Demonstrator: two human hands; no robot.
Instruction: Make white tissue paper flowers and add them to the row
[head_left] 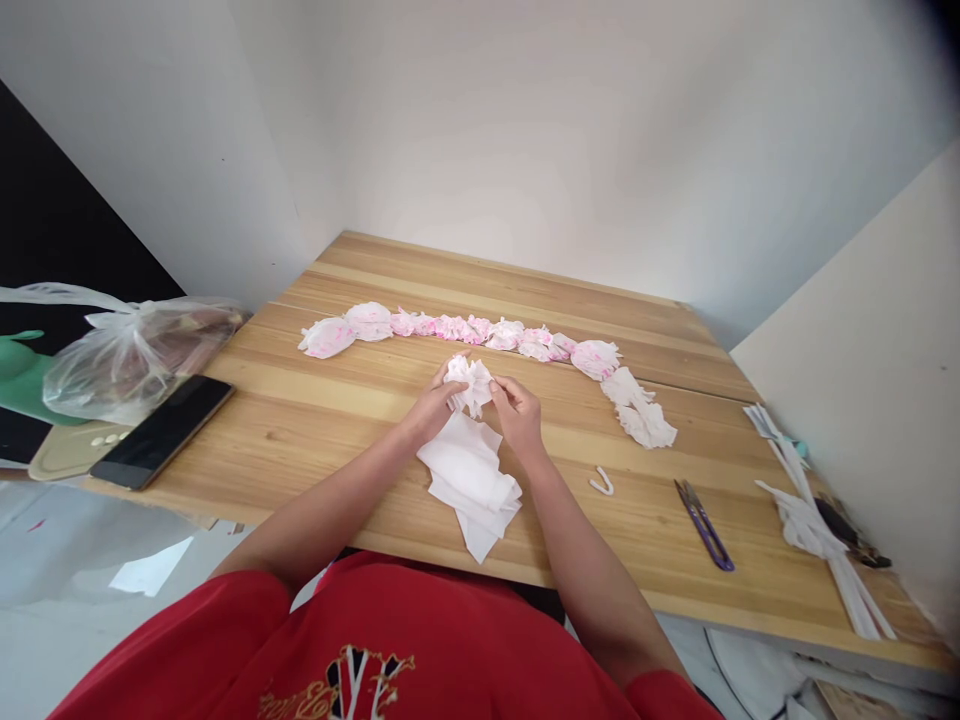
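Note:
A ruffled white tissue paper flower point(471, 384) is held between my two hands above the middle of the table. My left hand point(436, 398) grips it from the left, with the thumb over its lower edge. On the other side, my right hand point(517, 405) pinches the flower's edge between thumb and fingers. Just below lies a loose stack of white tissue sheets point(472, 475), close to both wrists. Beyond my hands, several pink-and-white paper flowers point(465, 329) form a curved row, ending at the right in plain white ones point(641, 410).
On the wooden table point(337, 430), purple-handled thread snips point(703, 525) and a bent white piece point(601, 482) lie at right. White strips point(814, 530) are by the right wall. At left are a black phone point(163, 430) and a tied plastic bag point(146, 355).

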